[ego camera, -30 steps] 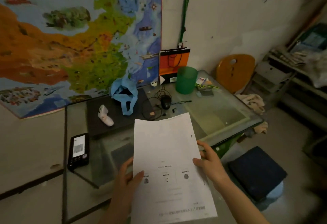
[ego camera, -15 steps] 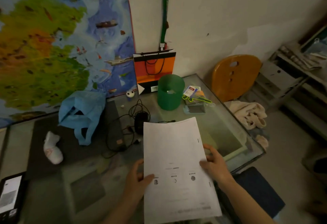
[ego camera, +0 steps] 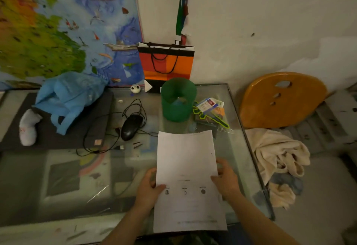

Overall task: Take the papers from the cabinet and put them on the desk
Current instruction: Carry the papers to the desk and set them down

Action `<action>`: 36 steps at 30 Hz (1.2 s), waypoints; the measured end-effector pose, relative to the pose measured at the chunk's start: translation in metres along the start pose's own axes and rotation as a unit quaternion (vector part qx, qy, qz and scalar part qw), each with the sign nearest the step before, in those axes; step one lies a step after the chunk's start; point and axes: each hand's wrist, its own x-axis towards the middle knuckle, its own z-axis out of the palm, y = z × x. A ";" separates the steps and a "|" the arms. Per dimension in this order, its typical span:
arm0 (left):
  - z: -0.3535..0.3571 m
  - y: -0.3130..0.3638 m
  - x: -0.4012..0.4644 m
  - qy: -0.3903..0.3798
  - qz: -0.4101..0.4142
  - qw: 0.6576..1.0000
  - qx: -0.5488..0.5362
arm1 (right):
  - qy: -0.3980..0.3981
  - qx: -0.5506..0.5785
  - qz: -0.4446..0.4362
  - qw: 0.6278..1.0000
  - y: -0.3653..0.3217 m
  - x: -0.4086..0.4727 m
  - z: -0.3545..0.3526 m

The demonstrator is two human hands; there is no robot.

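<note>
White printed papers (ego camera: 186, 169) hang flat over the front right part of the glass-topped desk (ego camera: 239, 148). My left hand (ego camera: 148, 188) grips their left edge, thumb on top. My right hand (ego camera: 226, 179) holds the right edge the same way. The sheets reach from my wrists to just short of a green cup. Whether the papers touch the glass I cannot tell. No cabinet is in view.
Behind the papers stand a green cup (ego camera: 178, 99) and an orange paper bag (ego camera: 167, 64). A black mouse (ego camera: 131, 126) with cable, a blue plastic bag (ego camera: 67, 97), a white sock (ego camera: 28, 126) and cards (ego camera: 209, 109) lie around. An orange chair (ego camera: 280, 99) and cloth (ego camera: 278, 153) sit right.
My view has moved closer to the desk and lower. Both hands have carried the papers forward over the glass top, still held at both edges.
</note>
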 end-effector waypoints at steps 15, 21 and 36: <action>0.022 -0.009 0.007 0.008 -0.010 0.958 0.287 | -0.001 -0.205 0.000 0.979 0.024 0.030 0.008; 0.020 -0.006 0.005 0.006 -0.010 0.919 0.394 | -0.042 -0.287 0.018 0.957 0.019 0.029 0.004; -0.060 0.180 -0.058 0.213 0.264 0.777 0.530 | 0.122 -0.304 -0.336 0.883 -0.166 -0.048 -0.085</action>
